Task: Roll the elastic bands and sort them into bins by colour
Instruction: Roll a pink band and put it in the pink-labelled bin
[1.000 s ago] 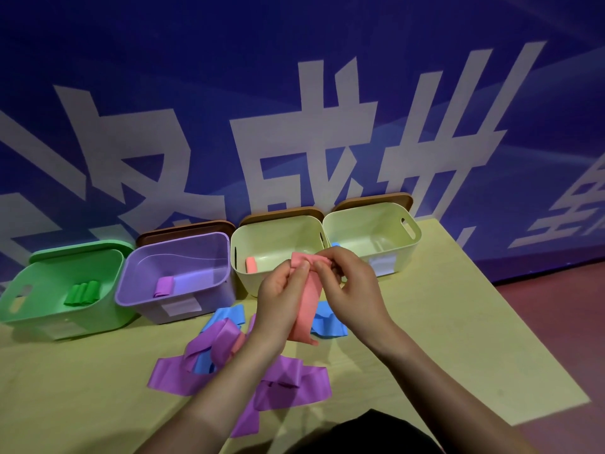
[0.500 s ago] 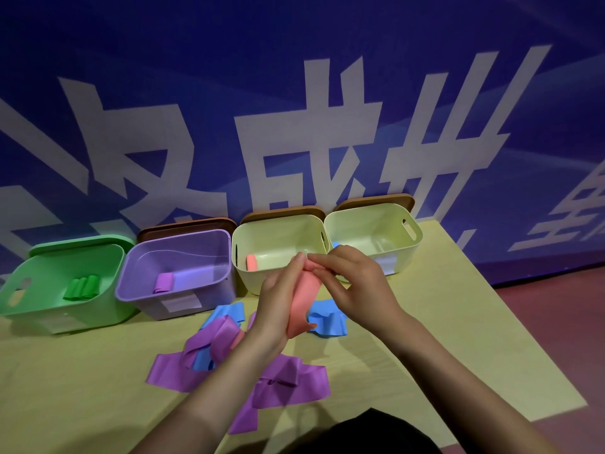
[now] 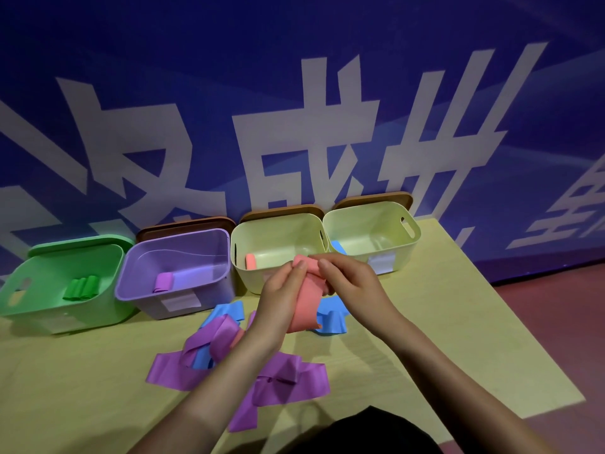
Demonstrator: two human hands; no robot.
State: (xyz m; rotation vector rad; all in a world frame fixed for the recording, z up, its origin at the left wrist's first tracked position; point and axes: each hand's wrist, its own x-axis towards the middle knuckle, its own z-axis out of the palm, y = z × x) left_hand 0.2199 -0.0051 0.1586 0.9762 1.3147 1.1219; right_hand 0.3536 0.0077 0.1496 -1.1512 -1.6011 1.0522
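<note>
1. the counter [image 3: 458, 322] carries four bins in a row along the blue wall [image 3: 294, 77]. taking the cream bin [image 3: 278, 247] with the pink roll as landmark: the purple bin [image 3: 176, 276] is just left of it, the green bin [image 3: 62, 290] further left, and a second cream bin [image 3: 373, 231] touches its right side.
2. in front of the cream bin lies a loose heap of unrolled bands: purple bands [image 3: 271, 381] nearest the person, blue bands [image 3: 330, 319] closer to the bin. these have not moved over the last second.
3. the pink band [image 3: 306, 306] is held in the air just in front of the cream bin. a second ago more of its tail hung down; now the hanging part is shorter and the wound part at the top looks thicker, so the rolling has advanced by a turn or so.
4. the left hand [image 3: 281, 299] grips the band from the left, thumb on the roll; the right hand [image 3: 353, 283] pinches the top of the roll, its fingers [image 3: 327, 265] curled over it. both have shifted slightly lower and closer together than before.
5. already sorted: green rolls [image 3: 81, 287] in the green bin, a purple roll [image 3: 162, 282] in the purple bin, a pink roll [image 3: 251, 261] in the cream bin, something blue just visible at the edge of the second cream bin.
6. judgement: a few more turns should finish this roll, which belongs in the cream bin beside the other pink one. most of the heap is yet to be done.
</note>
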